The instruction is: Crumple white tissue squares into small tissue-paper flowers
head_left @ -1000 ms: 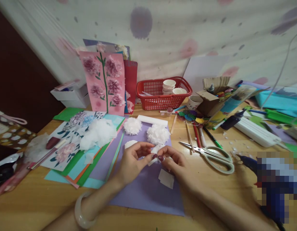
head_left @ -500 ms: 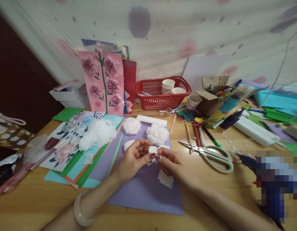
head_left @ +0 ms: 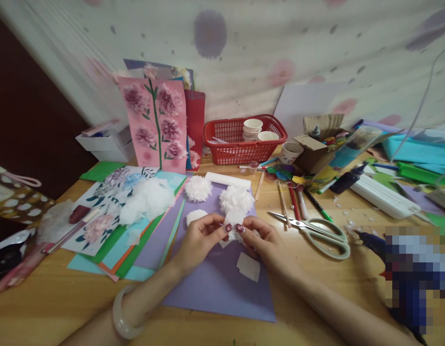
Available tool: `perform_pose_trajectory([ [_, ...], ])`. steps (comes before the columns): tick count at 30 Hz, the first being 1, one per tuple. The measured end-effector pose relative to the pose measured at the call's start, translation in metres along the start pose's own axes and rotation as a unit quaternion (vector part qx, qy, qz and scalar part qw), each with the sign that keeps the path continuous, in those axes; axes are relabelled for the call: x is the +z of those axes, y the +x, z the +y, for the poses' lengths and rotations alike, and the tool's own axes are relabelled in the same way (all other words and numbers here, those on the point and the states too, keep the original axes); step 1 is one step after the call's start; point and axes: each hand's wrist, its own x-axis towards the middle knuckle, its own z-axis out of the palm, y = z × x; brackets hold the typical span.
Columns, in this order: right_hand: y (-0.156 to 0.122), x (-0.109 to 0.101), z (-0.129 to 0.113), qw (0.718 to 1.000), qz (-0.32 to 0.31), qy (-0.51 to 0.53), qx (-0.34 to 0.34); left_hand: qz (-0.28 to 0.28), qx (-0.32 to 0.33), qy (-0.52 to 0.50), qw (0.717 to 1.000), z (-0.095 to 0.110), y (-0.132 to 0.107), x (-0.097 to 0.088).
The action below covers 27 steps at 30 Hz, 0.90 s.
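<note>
Right between the two hands sits a small white tissue piece [head_left: 232, 225], pinched from both sides. The left hand [head_left: 199, 238] clamps its left edge between thumb and forefinger, and the right hand [head_left: 260, 238] does the same on the right edge, so the two dark-painted thumbnails almost meet across it. The piece is held up off the purple sheet [head_left: 215, 283] that lies under both hands. Just beyond the fingertips lies a fluffy tissue flower [head_left: 237, 198], and a second flower [head_left: 198, 188] lies beyond the left hand. A small round white pad [head_left: 194, 216] lies just beside the left hand's knuckles. A flat white square [head_left: 249, 266] lies on the sheet under the right wrist. Off to the right of the right hand lie the scissors [head_left: 316, 231], and a pale bangle [head_left: 123, 315] circles the left wrist. Compared with a second ago, the thumbs sit a little farther out and closer to the nearer flower, and more of the piece stands up above the nails. The flowers, the square and the scissors lie where they did.
</note>
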Motion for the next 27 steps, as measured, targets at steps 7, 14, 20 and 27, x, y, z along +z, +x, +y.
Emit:
perform_pose_trajectory([
  [7,-0.001,-0.001,-0.005,0.983,0.047,-0.14,-0.109,0.07,0.004,0.021,0.997,-0.003,0.002,0.0],
  [14,-0.008,-0.001,-0.009,0.961,-0.046,-0.232,-0.142,0.034,-0.03,0.056,0.997,-0.002,0.002,-0.001],
  [20,-0.012,-0.003,-0.014,0.96,-0.101,-0.226,-0.129,-0.023,-0.036,0.039,0.998,-0.006,0.002,-0.001],
  [27,-0.011,-0.003,-0.014,0.953,-0.123,-0.232,-0.154,-0.072,-0.047,0.028,0.996,-0.003,-0.001,0.0],
])
